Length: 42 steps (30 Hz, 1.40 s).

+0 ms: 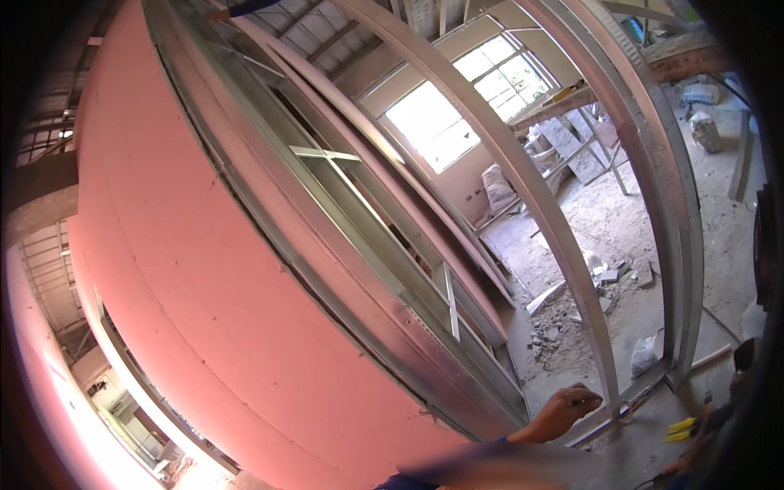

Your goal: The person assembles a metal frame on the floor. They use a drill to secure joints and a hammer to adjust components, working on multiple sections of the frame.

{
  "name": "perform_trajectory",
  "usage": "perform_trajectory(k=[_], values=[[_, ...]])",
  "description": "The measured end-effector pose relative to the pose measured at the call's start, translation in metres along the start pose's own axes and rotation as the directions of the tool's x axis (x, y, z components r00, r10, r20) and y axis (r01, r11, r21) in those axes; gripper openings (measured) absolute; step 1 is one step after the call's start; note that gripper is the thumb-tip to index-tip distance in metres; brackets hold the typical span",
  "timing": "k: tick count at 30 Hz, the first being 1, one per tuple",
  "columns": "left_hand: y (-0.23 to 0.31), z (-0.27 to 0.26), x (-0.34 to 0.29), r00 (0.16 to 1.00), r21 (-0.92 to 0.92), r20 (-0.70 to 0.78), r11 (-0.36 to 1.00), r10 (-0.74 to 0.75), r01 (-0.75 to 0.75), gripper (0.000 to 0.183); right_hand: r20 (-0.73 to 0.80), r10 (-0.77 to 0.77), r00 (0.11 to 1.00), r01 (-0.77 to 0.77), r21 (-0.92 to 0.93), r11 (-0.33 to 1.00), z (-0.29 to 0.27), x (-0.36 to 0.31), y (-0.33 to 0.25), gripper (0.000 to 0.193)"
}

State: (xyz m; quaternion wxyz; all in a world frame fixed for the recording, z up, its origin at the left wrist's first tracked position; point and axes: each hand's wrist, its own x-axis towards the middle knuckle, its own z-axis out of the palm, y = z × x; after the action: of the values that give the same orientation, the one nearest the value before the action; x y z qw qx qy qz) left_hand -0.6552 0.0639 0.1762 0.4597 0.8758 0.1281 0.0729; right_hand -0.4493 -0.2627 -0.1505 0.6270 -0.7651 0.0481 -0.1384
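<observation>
From the lower edge my left hand reaches right, in a dark blue sleeve. Its fingers are curled closed beside the foot of a curved-looking metal stud, above the floor track. Whatever lies between the fingertips is too small to make out. A grey-brown blur crosses in front of my sleeve. At the lower right, a dim hand-like shape sits near yellow handles; it may be my right hand, but its fingers cannot be read.
Large pink board covers the frame on the left. Further metal studs stand on the right. Rubble and a clear plastic bag lie on the dusty floor. Another sleeved hand, seemingly a co-worker's, touches the frame's top.
</observation>
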Motion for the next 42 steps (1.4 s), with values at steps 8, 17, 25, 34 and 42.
perform_trajectory(k=[8, 17, 25, 34, 42], values=[[-0.021, -0.006, 0.017, 0.972, -0.377, 0.016, 0.899, -0.235, 0.223, 0.035, 0.576, -0.119, 0.808, 0.133, 0.019, 0.991, 0.076, -0.099, -0.107, 0.053], [-0.017, -0.002, 0.019, 0.981, -0.355, -0.124, 0.930, -0.152, 0.099, 0.022, 0.706, -0.046, 0.707, -0.233, 0.293, 0.927, 0.056, -0.110, -0.249, 0.035], [0.018, 0.024, 0.022, 0.947, -0.683, -0.111, 0.715, -0.303, 0.148, 0.029, 0.866, -0.062, 0.497, -0.677, 0.432, 0.596, 0.057, -0.146, -0.237, 0.030], [0.025, 0.034, 0.028, 0.935, -0.669, -0.064, 0.710, -0.349, 0.220, 0.028, 0.886, -0.113, 0.450, -0.759, 0.446, 0.473, 0.064, -0.152, -0.219, 0.034], [0.022, 0.040, 0.027, 0.936, -0.644, -0.078, 0.734, -0.342, 0.214, 0.027, 0.886, -0.089, 0.456, -0.776, 0.444, 0.447, 0.071, -0.154, -0.219, 0.036]])
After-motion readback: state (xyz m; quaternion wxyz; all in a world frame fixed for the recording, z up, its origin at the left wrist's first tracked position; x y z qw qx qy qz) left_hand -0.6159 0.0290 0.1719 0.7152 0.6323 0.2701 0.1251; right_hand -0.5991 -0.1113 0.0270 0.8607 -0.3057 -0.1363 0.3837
